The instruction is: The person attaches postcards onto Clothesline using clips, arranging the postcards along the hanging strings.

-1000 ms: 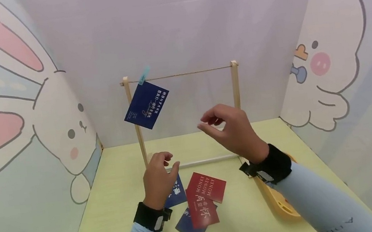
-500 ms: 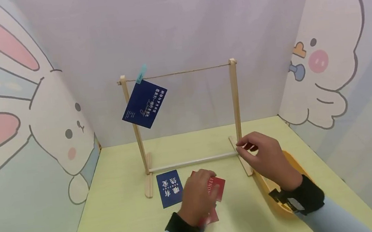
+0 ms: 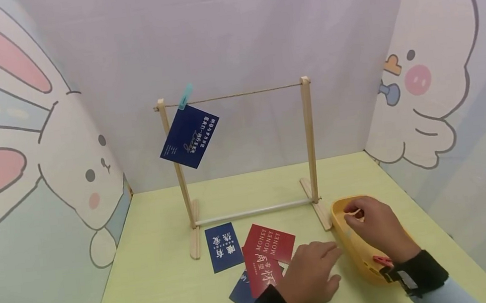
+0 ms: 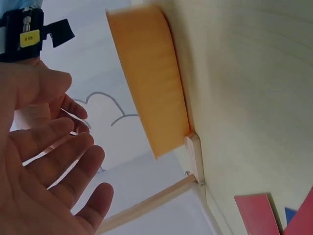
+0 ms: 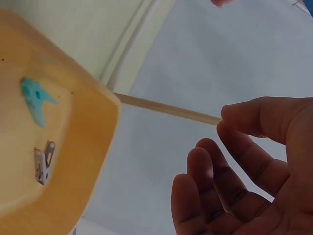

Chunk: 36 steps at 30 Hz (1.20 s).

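Observation:
My right hand is over the yellow basket, thumb and forefinger close together with nothing between them. The right wrist view shows a teal clothespin and a grey clothespin inside the basket; a red clothespin shows in the head view. My left hand hovers low over the table, right of the red cards, its fingers relaxed and holding nothing. One red card overlaps another red card, with a blue card partly beneath. Another blue card lies at their left.
A wooden rack stands at the back with twine strung across its top. From its left end hangs a tilted blue card, held by a teal clothespin. Printed cloth walls enclose the table.
My right hand has come down from in front of the rack to the basket. My left hand has moved right across the cards, uncovering them. The hanging card stays in place.

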{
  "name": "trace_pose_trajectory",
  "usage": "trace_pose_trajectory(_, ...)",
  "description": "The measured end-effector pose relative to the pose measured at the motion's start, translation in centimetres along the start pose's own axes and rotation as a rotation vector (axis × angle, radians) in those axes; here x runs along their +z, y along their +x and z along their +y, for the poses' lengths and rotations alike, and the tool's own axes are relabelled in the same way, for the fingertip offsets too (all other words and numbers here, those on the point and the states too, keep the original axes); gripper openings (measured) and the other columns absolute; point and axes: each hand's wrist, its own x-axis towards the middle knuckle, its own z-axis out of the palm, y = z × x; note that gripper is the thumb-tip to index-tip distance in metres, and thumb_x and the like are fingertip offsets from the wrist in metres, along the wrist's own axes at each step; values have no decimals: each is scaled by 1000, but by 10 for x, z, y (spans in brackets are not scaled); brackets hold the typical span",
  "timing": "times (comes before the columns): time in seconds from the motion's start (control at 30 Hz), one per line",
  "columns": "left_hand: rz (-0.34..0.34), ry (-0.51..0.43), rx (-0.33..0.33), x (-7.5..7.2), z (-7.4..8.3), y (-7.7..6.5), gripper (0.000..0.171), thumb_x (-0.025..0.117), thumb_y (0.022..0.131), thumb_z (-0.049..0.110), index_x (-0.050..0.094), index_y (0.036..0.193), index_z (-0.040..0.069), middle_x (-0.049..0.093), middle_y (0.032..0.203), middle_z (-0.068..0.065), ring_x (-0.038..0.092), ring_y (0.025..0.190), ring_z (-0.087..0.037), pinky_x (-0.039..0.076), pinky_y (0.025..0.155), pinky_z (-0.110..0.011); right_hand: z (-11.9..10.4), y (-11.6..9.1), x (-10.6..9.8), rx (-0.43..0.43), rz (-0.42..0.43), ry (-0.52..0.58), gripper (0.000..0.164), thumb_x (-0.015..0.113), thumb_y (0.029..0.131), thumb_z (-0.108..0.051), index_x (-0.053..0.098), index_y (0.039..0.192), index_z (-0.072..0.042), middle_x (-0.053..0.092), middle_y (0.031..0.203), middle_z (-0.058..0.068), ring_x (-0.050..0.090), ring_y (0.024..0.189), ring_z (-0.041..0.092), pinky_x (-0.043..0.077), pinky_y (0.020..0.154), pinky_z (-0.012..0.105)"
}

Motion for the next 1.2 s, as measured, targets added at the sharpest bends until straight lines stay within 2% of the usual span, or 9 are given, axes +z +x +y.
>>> trace_pose_trajectory(0.1,-29,2,39,8,6,5,50,62,85,39,53,130,19,53,130,5,44,114,-8,46,87,-28,10,1,4,37,-28,-4,13,69,85,-17,66,96,-10,62,92,6,55,84,25,54,70,47)
trace_pose_trajectory(0.2,-28,16,68,15,10,8,53,64,83,40,52,130,17,51,133,4,44,115,-8,46,87,-28,16,1,7,65,-42,-11,13,68,84,-17,65,95,-10,61,92,7,54,84,26,54,70,47)
trace_pose_trajectory(0.47,-54,51,85,21,16,10,64,64,82,43,43,138,18,40,143,2,37,122,-11,44,90,-29,27,4,14,116,-57,-46,15,69,84,-19,65,95,-10,61,94,10,53,82,27,54,71,48)
trace_pose_trajectory(0.77,-118,47,110,22,19,13,66,59,87,46,37,143,19,31,149,3,29,128,-10,38,99,-30,43,9,23,124,-70,-75,11,69,83,-16,65,91,-9,60,93,11,53,81,28,53,71,50)
trace_pose_trajectory(0.97,-200,23,116,29,21,16,72,61,87,47,28,147,23,24,152,6,23,131,-7,33,103,-29,51,12,29,139,-131,-110,20,70,82,-14,65,100,-5,59,102,18,53,86,30,52,75,53)
trace_pose_trajectory(1.1,-233,45,111,34,23,18,73,61,86,50,30,146,26,23,152,7,22,131,-7,33,103,-30,56,14,32,112,-158,-140,26,71,80,-13,65,104,-4,61,105,18,53,91,32,50,79,55)
trace_pose_trajectory(1.2,-274,27,98,38,27,19,71,61,86,50,30,146,28,23,152,9,22,130,-6,32,103,-30,60,15,36,80,-168,-172,28,72,79,-12,66,105,-4,62,104,17,53,92,32,48,81,57)
